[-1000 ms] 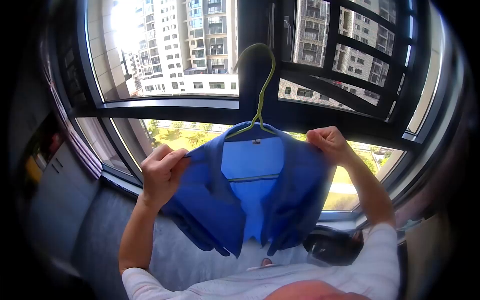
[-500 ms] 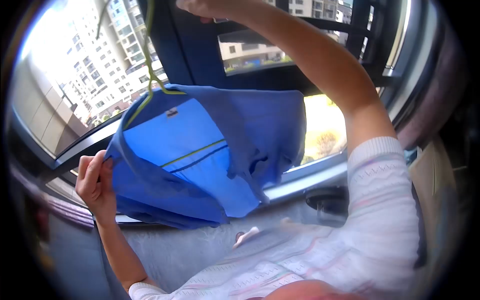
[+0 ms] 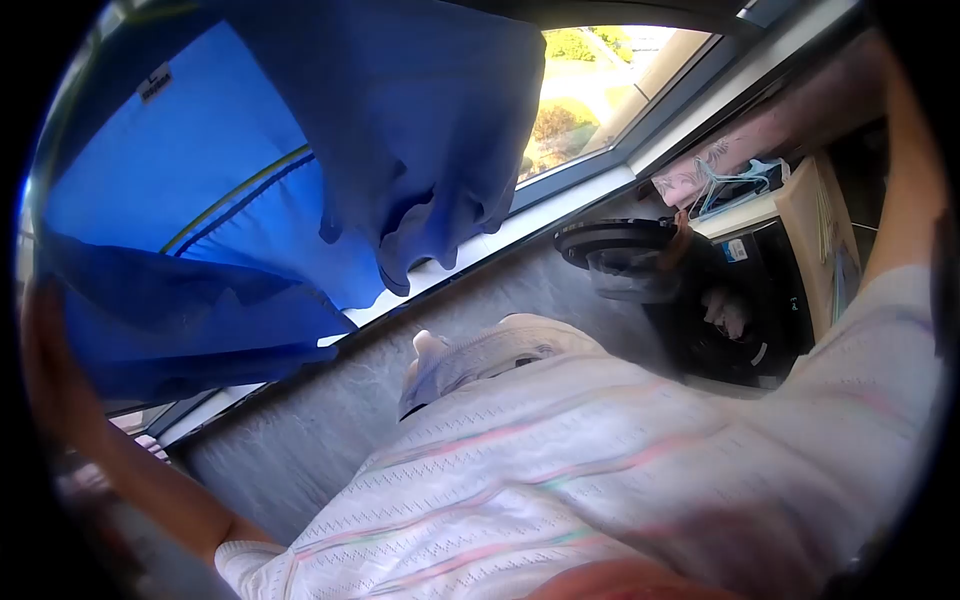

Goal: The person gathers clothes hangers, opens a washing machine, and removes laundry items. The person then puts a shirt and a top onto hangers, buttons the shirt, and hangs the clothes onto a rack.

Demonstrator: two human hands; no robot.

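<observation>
A blue jacket (image 3: 420,110) with a paler blue lining hangs spread out at the upper left. Its collar label and a yellow-and-dark trim line show inside. At the far left, my left hand (image 3: 45,330) is at the jacket's side edge, seemingly gripping it; the fingers are dim and blurred. My right arm (image 3: 905,190) reaches up along the right edge, and its hand is out of the frame. Most of the hanger lies in the dark upper left corner.
Behind the jacket is a window with a pale sill (image 3: 590,190). To the right stands a black washing machine (image 3: 775,285), its round door (image 3: 625,260) open and some cloth (image 3: 725,312) inside. Light blue hangers (image 3: 735,190) lie on top. Grey flooring (image 3: 300,440) is below.
My view has turned down and right, bringing the washing machine into sight. The jacket now appears larger and farther left. My right hand has left the frame, its arm now at the right edge.
</observation>
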